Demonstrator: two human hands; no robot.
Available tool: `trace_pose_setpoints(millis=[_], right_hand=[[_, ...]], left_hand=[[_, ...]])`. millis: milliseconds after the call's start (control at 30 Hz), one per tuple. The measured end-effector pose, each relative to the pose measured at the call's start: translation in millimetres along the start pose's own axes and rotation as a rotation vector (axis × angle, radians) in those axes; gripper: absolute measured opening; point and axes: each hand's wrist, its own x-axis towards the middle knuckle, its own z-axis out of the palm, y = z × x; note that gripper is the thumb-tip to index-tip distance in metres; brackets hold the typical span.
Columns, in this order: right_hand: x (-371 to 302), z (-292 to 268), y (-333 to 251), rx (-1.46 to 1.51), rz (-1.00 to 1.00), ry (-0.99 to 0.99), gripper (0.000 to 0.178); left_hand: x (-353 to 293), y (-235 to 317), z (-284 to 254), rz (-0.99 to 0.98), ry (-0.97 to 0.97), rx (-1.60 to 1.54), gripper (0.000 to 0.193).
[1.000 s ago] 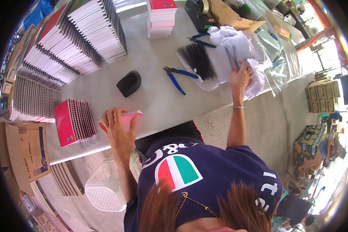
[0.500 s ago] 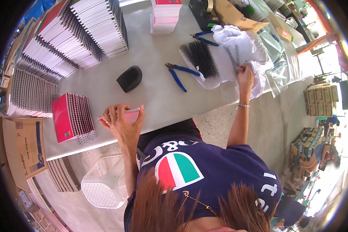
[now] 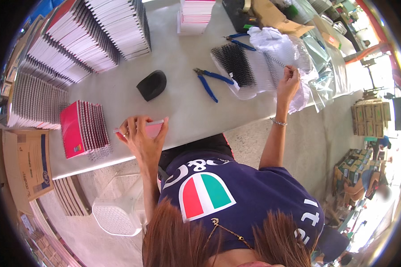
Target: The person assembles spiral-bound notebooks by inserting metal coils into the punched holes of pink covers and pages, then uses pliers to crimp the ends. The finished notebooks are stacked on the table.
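Note:
My left hand [image 3: 142, 140] is closed around a thin pink-edged notebook block [image 3: 154, 128], held upright on edge at the table's front. Over at the right, my right hand [image 3: 289, 84] pinches the near end of a thin spiral binding coil [image 3: 275, 61]. That coil slants above crumpled white wrapping [image 3: 272, 40]. Beside it lies a dense bundle of black coils [image 3: 236, 64]. Blue-handled cutting pliers [image 3: 211, 80] rest left of the bundle, with a second blue-handled pair [image 3: 241, 43] behind it. A black curved block [image 3: 151, 85] sits beyond my left hand.
Spiral-bound pink notebooks [image 3: 72, 131] are stacked left of my left hand. Taller notebook stacks [image 3: 116, 26] fill the far left, and another pile [image 3: 195, 20] stands at the back. A cardboard box [image 3: 29, 164] and a white plastic stool [image 3: 116, 216] are below the table edge.
My right hand has shifted slightly up and right, and a single coil now slants from its fingers. The left hand keeps its grip on the notebook block. The view has shifted a little.

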Motion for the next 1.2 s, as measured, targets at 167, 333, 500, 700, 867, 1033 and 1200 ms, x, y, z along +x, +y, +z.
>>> trace_pose_setpoints(millis=[167, 333, 500, 700, 867, 1033, 1200], right_hand=[[-9, 0, -44, 0.768, 0.224, -0.137, 0.018], [-36, -10, -114, 1.418, 0.301, -0.664, 0.018], [-77, -14, -189, 1.056, -0.026, -1.34, 0.019], [-115, 8, -201, 0.827, -0.361, -1.26, 0.012], [-116, 9, -202, 0.746, -0.452, -1.243, 0.01], [-119, 9, -198, 0.714, -0.538, -1.147, 0.012], [-116, 5, -202, 0.737, -0.421, -1.286, 0.013]], left_hand=[[4, -2, 2, -0.008, -0.006, -0.034, 0.036], [3, -2, 3, -0.005, 0.005, -0.051, 0.038], [3, -1, 6, -0.043, 0.013, -0.047, 0.038], [7, -2, 7, -0.041, 0.002, -0.065, 0.036], [9, -4, 8, -0.061, -0.045, -0.053, 0.035], [11, -5, 7, -0.043, -0.062, -0.043, 0.036], [11, -6, 5, -0.032, -0.076, -0.017, 0.037]])
